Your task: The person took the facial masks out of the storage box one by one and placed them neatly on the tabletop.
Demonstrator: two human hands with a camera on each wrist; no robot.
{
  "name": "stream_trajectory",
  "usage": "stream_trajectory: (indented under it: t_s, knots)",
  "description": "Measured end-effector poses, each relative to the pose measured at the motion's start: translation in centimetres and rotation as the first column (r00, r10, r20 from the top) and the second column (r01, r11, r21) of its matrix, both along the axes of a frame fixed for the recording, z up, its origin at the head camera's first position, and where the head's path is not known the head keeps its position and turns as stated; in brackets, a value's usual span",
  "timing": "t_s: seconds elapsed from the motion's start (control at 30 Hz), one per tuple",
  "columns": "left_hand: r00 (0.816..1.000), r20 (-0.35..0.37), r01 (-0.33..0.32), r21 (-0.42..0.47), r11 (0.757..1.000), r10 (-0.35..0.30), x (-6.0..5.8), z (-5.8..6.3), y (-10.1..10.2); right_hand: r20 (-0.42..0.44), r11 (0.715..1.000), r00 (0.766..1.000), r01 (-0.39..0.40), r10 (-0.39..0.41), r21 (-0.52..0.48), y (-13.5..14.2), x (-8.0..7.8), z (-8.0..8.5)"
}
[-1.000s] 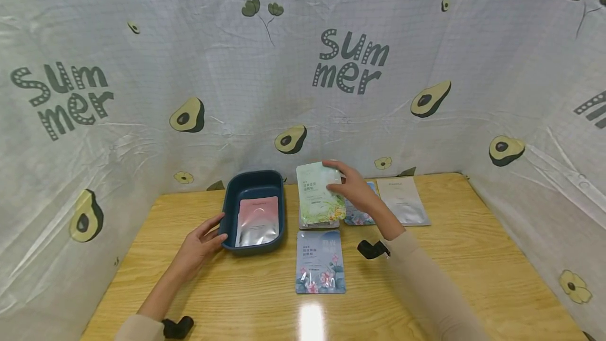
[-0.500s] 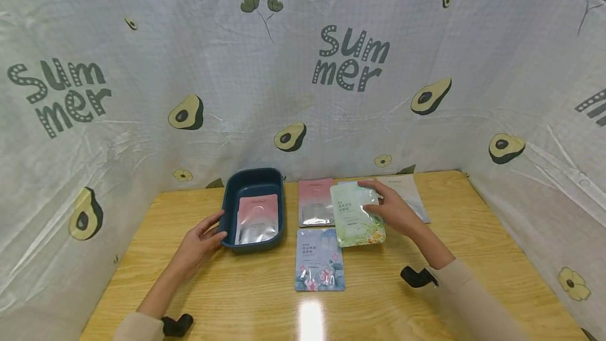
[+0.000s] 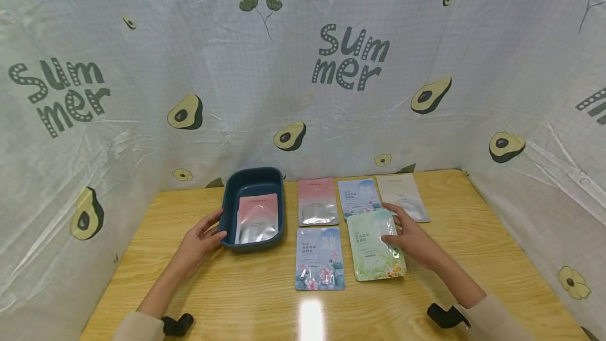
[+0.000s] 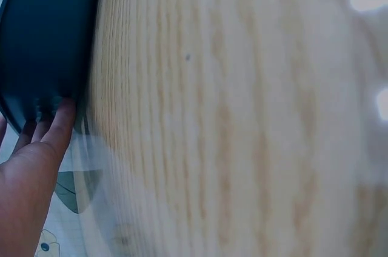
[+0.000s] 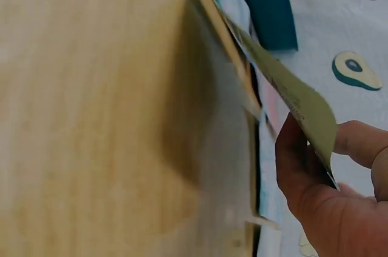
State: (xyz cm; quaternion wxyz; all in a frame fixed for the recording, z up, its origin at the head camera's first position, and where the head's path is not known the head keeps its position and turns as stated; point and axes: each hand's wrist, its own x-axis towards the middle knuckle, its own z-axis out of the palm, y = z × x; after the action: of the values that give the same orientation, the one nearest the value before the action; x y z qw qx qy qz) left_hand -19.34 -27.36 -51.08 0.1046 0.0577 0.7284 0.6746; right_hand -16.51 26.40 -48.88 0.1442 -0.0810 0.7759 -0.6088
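My right hand (image 3: 410, 237) pinches the right edge of a green face mask packet (image 3: 374, 249), thumb on its front. In the right wrist view the packet (image 5: 303, 102) is seen edge-on, lifted off the table with its shadow below. My left hand (image 3: 200, 241) touches the left outer wall of a dark blue bin (image 3: 282, 225), fingers fairly straight; the left wrist view shows the fingertips against the bin's side (image 4: 48, 33). In the bin lies a pink and silver packet (image 3: 258, 220). A blue floral packet (image 3: 320, 259) lies left of the green one.
Behind it, side by side, lie a pink packet (image 3: 318, 201), another blue floral packet (image 3: 360, 196) partly covered by the green one, and a white-silver packet (image 3: 402, 196). A printed cloth (image 3: 350, 120) hangs around the back and sides of the wooden table (image 3: 246, 299).
My right hand has carried the green packet right and toward me, from over the back pink packet to beside the front blue one. My left hand stays at the bin.
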Motion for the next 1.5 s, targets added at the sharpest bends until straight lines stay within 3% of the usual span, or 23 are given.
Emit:
stream_trajectory:
  t_s: [0.27,0.4,0.53,0.63,0.8,1.13,1.23,1.33,1.4,1.5]
  knots:
    - [1.000,0.001,-0.008,0.019,1.000,0.008,0.0,-0.2,0.0,-0.025,0.993,0.999,0.027,-0.024,0.119,-0.4,0.6,-0.9]
    - [1.000,-0.001,0.010,0.073,0.997,-0.010,-0.1,-0.3,0.0,-0.113,0.968,0.993,0.069,-0.042,0.240,-0.6,0.4,-1.6]
    - [1.000,-0.003,0.025,0.100,0.995,-0.025,-0.2,-0.3,0.0,-0.240,0.894,0.970,0.138,-0.035,0.426,-0.9,0.4,-1.8]
    - [1.000,-0.001,0.023,0.092,0.995,-0.023,-0.2,-0.2,0.0,-0.287,0.843,0.958,0.160,-0.007,0.514,-1.2,0.4,-1.8]
    - [1.000,0.004,0.016,0.082,0.997,-0.016,-0.1,-0.2,0.0,-0.314,0.797,0.949,0.162,0.037,0.582,-1.7,0.4,-1.7]
    - [1.000,-0.001,0.023,0.092,0.995,-0.023,-0.2,-0.3,0.0,-0.363,0.660,0.929,0.232,0.067,0.715,-2.7,0.8,-1.0]
    - [1.000,-0.008,0.023,0.084,0.996,-0.022,-0.2,-0.3,-0.1,-0.416,0.628,0.904,0.269,0.096,0.730,-3.4,0.5,-0.3]
    - [1.000,-0.011,0.021,0.081,0.996,-0.021,-0.3,-0.3,-0.1,-0.498,0.643,0.853,0.294,0.157,0.707,-4.7,-0.4,0.8]
    - [1.000,-0.011,0.020,0.080,0.997,-0.019,-0.3,-0.3,-0.1,-0.532,0.677,0.821,0.272,0.207,0.683,-6.1,-1.4,1.7]
    - [1.000,-0.004,0.020,0.076,0.997,-0.020,-0.2,-0.3,0.0,-0.524,0.744,0.808,0.171,0.269,0.646,-8.6,-3.0,3.4]
